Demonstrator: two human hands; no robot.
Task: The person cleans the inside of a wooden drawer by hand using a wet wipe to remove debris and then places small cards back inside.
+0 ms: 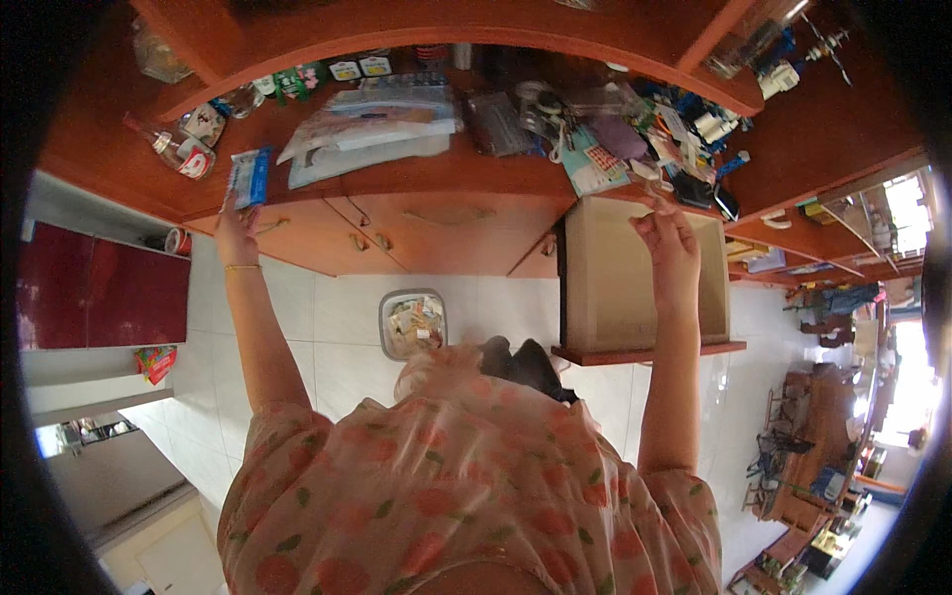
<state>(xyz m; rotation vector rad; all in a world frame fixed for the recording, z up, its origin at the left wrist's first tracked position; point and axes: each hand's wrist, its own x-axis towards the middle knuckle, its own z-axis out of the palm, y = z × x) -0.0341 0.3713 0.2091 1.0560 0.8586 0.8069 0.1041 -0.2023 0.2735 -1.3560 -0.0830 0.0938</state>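
At the left front edge of the wooden cabinet top, my left hand [239, 227] has its fingers on the lower end of a blue-and-white plastic packet [251, 177]. My right hand [671, 234] is raised over an open, pale-lined drawer [611, 279]. Its thumb and fingers are drawn together, and whether something small sits between them is unclear. Just beyond those fingers lies a heap of small things, including a light-blue packet [591, 165], a purple pouch [619, 136] and a black flat object [692, 190].
Clear plastic bags with papers [375, 134] lie mid-counter. A glass bottle [186, 158] and a tin [202, 125] are at far left. An upper shelf [446, 36] overhangs the back. A lined waste bin [413, 325] with rubbish inside is on the tiled floor. The pulled-out drawer juts towards me.
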